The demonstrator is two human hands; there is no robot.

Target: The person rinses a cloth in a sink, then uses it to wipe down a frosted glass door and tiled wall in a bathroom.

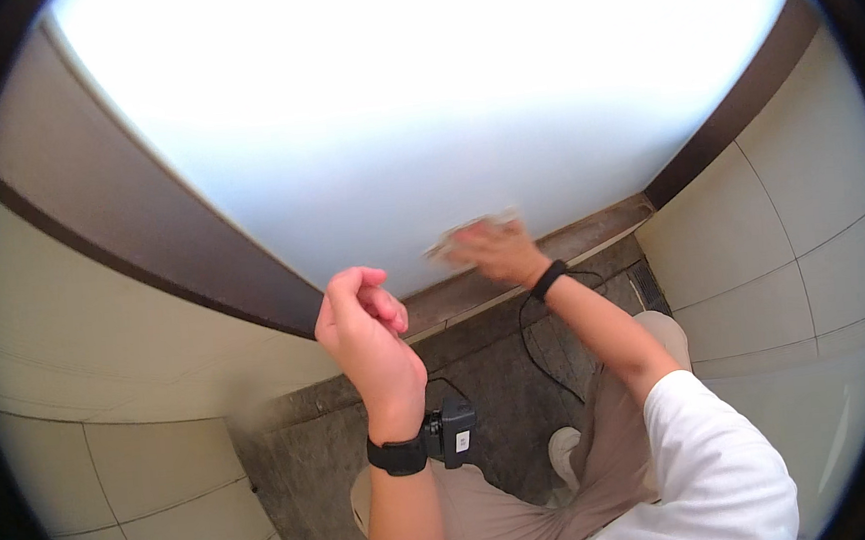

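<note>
My right hand (495, 250) is pressing a pale, folded cloth (442, 248) against the lower part of a bright, frosted glass pane (426, 172). Hand and cloth are both blurred. Just below them runs the brown bottom rail (588, 233) of the pane's frame. To the left, my left hand (369, 327) is raised near the frame's lower left corner, its fingers loosely curled. Nothing shows in it, though part of the palm is hidden.
A black boxy device (457, 430) sits on my left wrist strap (398, 457). A thin black cable (525, 339) hangs over the dark floor (504, 430). Tiled walls (749, 278) stand close at both sides. A floor drain grate (650, 289) lies by the right corner.
</note>
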